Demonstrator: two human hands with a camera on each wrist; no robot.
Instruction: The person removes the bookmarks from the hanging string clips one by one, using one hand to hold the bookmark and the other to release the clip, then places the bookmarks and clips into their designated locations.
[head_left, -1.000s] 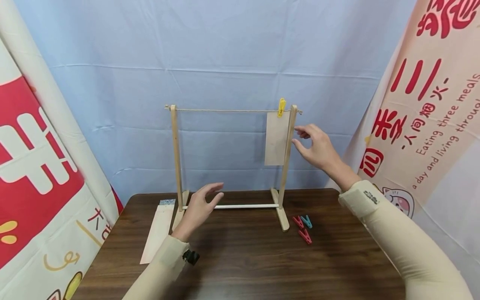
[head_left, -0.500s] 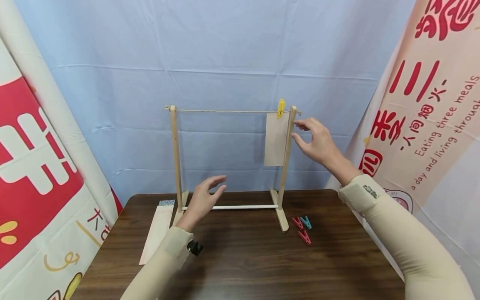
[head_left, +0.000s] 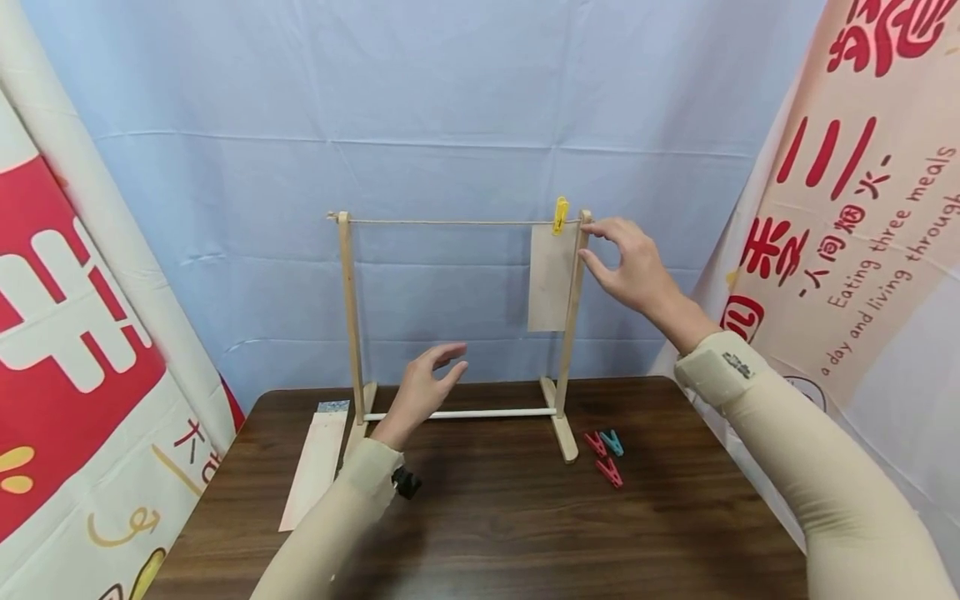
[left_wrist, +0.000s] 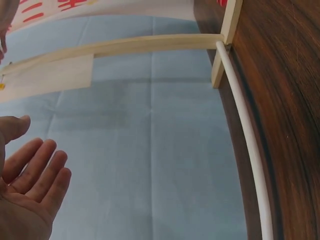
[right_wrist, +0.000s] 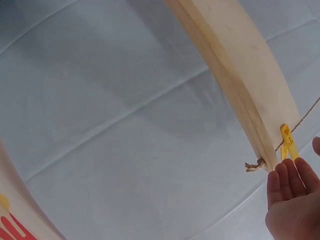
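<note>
A wooden stand (head_left: 347, 300) holds a string (head_left: 450, 222) between the tops of its two posts. From the string's right end hangs a pale sheet of paper (head_left: 550, 283), clipped by a yellow clothespin (head_left: 560, 215). My right hand (head_left: 636, 268) is beside the top of the right post, fingers gently bent, holding nothing. In the right wrist view its fingertips overlap the lower end of the yellow clothespin (right_wrist: 287, 140). My left hand (head_left: 423, 390) hovers in front of the stand's lower left part, palm turned inward and nothing in it.
Two red clothespins (head_left: 610, 472) and a blue one (head_left: 612, 442) lie on the dark wooden table (head_left: 510, 525), right of the stand. Long pale paper strips (head_left: 315, 467) lie at the left, partly behind my left sleeve. A white rod (head_left: 495, 413) joins the stand's feet.
My right hand has risen along the right post to its top. The left hand has drifted right and slightly up. Paper and clothespins stay where they were.
</note>
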